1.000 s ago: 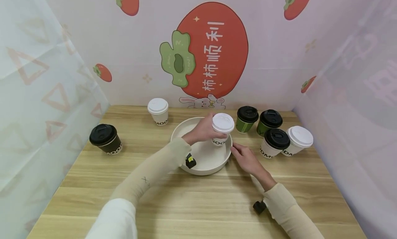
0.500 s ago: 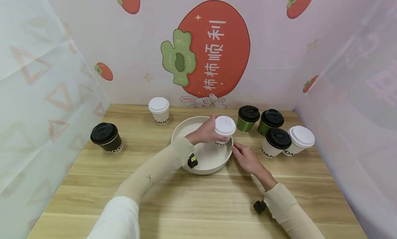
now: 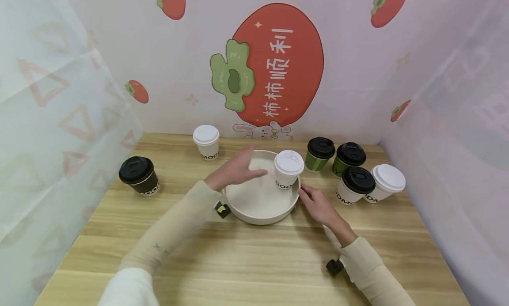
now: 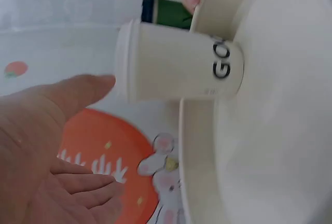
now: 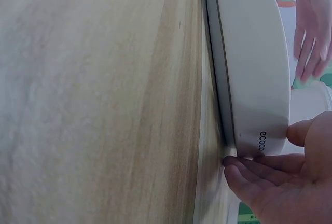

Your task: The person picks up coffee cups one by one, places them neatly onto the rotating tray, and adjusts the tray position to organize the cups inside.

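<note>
A white paper cup (image 3: 287, 175) with a white lid stands upright in the round cream tray (image 3: 260, 219), near its right side. My left hand (image 3: 235, 169) hovers over the tray's left part, thumb and fingers spread apart, holding nothing. In the left wrist view, a gap separates the thumb from the cup's lid. My right hand (image 3: 319, 205) holds the tray's right edge. The right wrist view has its thumb at the tray's rim and its fingers bent against the outer wall, low down by the table.
At the right stand two green cups (image 3: 316, 160) with black lids, a black-lidded white cup (image 3: 351, 191) and a white-lidded cup (image 3: 383, 187). A white cup (image 3: 207, 142) is back left of the tray; a black cup (image 3: 140, 177) is far left. A printed cloth (image 3: 342, 98) hangs behind.
My left hand has lowered the white cup slightly, let go of it and drawn back to the left with its fingers spread. The right hand has stayed at the tray's edge.
</note>
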`<move>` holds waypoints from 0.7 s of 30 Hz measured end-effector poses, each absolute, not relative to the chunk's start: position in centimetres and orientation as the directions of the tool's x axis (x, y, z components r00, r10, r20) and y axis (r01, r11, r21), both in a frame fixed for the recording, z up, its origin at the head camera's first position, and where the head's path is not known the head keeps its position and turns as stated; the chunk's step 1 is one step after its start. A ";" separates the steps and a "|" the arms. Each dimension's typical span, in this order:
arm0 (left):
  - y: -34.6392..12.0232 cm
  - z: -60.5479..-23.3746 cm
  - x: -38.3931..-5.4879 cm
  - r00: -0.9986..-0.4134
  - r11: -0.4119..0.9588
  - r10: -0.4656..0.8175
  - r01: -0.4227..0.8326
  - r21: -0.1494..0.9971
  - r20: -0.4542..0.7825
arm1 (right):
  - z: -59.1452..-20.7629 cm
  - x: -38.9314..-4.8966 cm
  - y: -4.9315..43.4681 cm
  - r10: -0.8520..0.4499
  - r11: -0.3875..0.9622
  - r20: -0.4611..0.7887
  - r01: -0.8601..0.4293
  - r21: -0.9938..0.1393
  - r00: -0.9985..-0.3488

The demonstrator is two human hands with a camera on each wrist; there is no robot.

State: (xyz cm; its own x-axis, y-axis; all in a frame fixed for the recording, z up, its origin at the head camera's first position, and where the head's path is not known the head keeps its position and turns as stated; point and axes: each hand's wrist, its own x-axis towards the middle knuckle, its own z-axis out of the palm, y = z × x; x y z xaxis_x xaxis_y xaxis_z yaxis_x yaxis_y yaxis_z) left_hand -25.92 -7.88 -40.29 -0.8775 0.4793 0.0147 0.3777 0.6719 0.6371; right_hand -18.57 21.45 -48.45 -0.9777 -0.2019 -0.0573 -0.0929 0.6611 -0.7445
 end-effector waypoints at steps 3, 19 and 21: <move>-11.0 -40.1 -24.8 -0.912 0.705 0.405 0.360 0.611 0.069 | -48.6 -18.6 21.5 -0.201 0.660 -0.054 -0.094 -0.745 -0.978; -22.3 -44.5 -26.1 -0.998 0.656 0.037 0.055 0.753 0.040 | -48.6 -18.5 21.9 -0.205 0.654 -0.027 -0.116 -0.747 -0.978; -23.1 -45.1 -27.0 -1.000 0.631 0.005 0.012 0.776 0.011 | -48.7 -18.5 21.7 -0.213 0.648 -0.031 -0.117 -0.753 -0.977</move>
